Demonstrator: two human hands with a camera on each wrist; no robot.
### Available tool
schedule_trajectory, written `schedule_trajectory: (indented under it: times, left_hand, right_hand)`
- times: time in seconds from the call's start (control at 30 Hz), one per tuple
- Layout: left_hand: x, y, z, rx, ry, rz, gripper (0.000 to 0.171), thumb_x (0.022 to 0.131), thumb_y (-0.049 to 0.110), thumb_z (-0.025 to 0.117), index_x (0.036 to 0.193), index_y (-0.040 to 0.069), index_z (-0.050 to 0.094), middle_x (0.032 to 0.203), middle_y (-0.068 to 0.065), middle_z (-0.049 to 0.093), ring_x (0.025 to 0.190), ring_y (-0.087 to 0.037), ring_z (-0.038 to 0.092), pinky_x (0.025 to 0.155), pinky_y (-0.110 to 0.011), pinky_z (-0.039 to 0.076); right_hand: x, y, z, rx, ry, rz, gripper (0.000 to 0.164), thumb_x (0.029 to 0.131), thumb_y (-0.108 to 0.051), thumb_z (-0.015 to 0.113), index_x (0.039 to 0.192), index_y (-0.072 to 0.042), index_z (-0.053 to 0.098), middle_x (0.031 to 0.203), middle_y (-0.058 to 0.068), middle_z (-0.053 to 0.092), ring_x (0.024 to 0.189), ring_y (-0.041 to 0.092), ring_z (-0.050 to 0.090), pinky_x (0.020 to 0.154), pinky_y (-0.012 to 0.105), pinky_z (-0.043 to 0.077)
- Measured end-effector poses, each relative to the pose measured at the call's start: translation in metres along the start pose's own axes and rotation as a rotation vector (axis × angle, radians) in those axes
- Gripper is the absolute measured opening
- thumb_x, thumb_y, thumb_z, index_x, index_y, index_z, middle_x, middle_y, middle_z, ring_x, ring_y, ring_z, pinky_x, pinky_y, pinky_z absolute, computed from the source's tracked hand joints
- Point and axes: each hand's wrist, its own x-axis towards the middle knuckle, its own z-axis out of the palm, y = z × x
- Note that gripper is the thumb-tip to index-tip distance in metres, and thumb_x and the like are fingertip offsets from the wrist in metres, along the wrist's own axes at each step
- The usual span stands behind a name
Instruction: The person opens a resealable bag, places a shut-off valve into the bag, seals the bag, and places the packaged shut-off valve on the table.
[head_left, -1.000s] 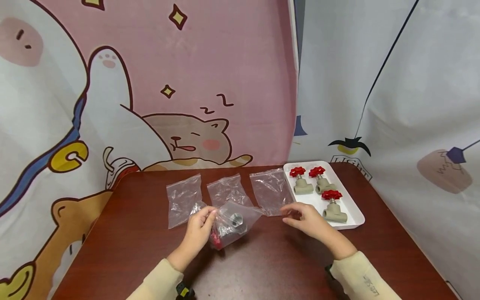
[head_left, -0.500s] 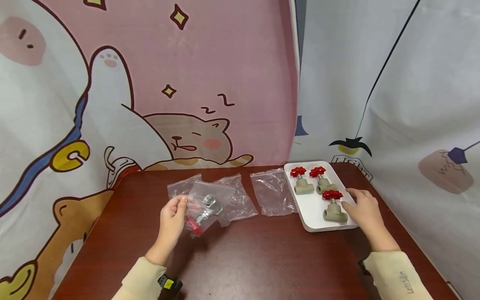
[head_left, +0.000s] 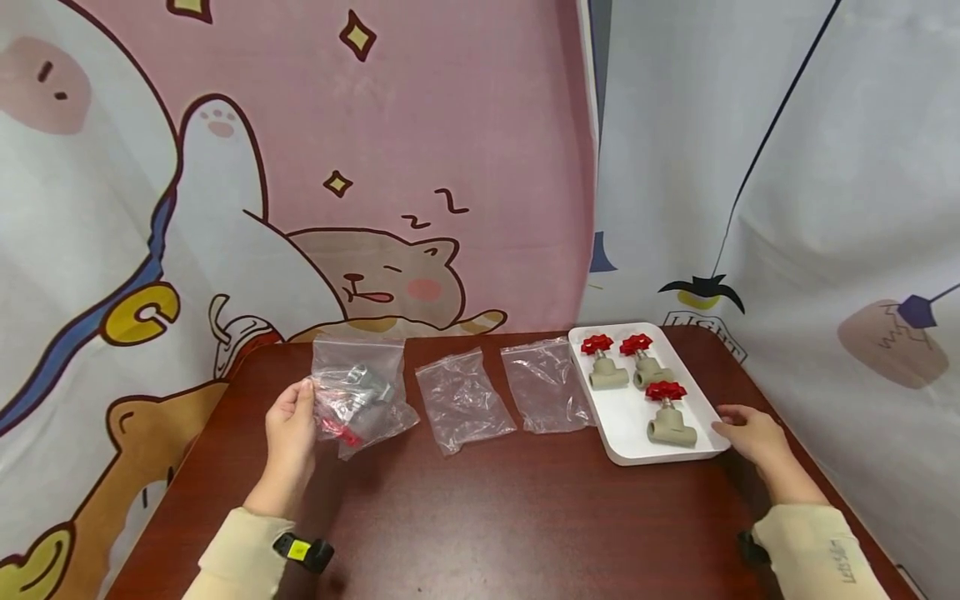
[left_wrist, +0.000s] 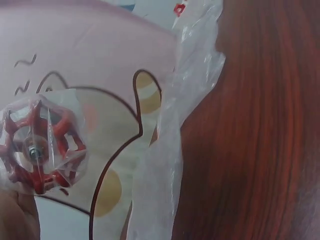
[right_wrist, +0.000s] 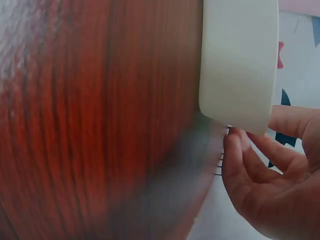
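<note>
My left hand (head_left: 291,425) pinches the left edge of a clear zip bag (head_left: 337,357). Inside is a metal valve (head_left: 363,392) with a red handwheel (left_wrist: 37,147), which fills the lower left of the left wrist view. This bag overlaps the leftmost flat bag and hides most of it. At the right, my right hand (head_left: 757,437) grips the near right corner of a white tray (head_left: 626,446), fingers curled at its rim in the right wrist view. Three beige valves, one of them a near valve (head_left: 671,427), sit in the tray, all with red handwheels.
A clear flat bag (head_left: 465,400) lies mid-table, with another flat bag (head_left: 547,387) beside the tray's left edge. The dark red-brown wooden table (head_left: 525,525) ends at a cartoon-printed cloth (head_left: 517,167) behind it.
My left hand has carried the bagged valve leftward, away from the middle bag and over the leftmost one. My right hand has moved right, from beside the bags to the tray's right corner.
</note>
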Motion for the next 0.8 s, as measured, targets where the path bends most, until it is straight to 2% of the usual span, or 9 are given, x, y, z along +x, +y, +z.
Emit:
schedule_trajectory:
  times: [0.23,0.4,0.57,0.67,0.8]
  left_hand:
    - [0.018,-0.002,-0.025,-0.080,0.018,-0.096,0.023,0.097,0.031,0.050,0.096,0.008,0.055,0.071,0.005,0.073,0.064,-0.008,0.070,0.052,-0.022,0.054]
    - [0.030,-0.002,-0.043,-0.097,0.055,-0.178,0.023,0.098,0.031,0.048,0.097,0.010,0.056,0.071,0.005,0.073,0.064,-0.008,0.070,0.052,-0.022,0.053]
    - [0.041,-0.003,-0.054,-0.155,0.100,-0.249,0.023,0.100,0.029,0.044,0.094,0.011,0.056,0.068,0.003,0.072,0.063,-0.008,0.069,0.054,-0.022,0.053]
    - [0.049,-0.008,-0.059,-0.166,0.141,-0.259,0.026,0.100,0.028,0.044,0.087,0.012,0.061,0.066,0.005,0.071,0.061,-0.006,0.067,0.054,-0.019,0.052]
    - [0.057,-0.017,-0.064,-0.117,0.207,-0.261,0.031,0.099,0.028,0.046,0.077,0.015,0.064,0.066,0.011,0.063,0.061,-0.001,0.058,0.054,-0.015,0.047]
  right_hand:
    - [0.005,0.004,0.005,0.140,0.001,0.109,0.046,0.091,-0.014,0.053,0.128,0.013,0.046,0.132,0.039,0.038,0.114,0.050,0.042,0.092,0.058,0.041]
    - [0.004,0.002,0.006,0.163,-0.008,0.136,0.048,0.091,-0.014,0.052,0.130,0.013,0.044,0.134,0.040,0.036,0.118,0.051,0.039,0.096,0.059,0.038]
    - [0.003,0.001,0.006,0.173,-0.020,0.148,0.050,0.092,-0.015,0.052,0.132,0.012,0.043,0.136,0.040,0.034,0.120,0.052,0.038,0.098,0.061,0.036]
    - [0.005,0.002,0.006,0.180,-0.026,0.162,0.050,0.092,-0.016,0.052,0.133,0.012,0.042,0.137,0.040,0.032,0.121,0.052,0.036,0.099,0.062,0.034]
    - [0.006,0.003,0.005,0.184,-0.028,0.175,0.050,0.093,-0.016,0.052,0.134,0.011,0.041,0.138,0.040,0.031,0.122,0.052,0.035,0.100,0.063,0.033]
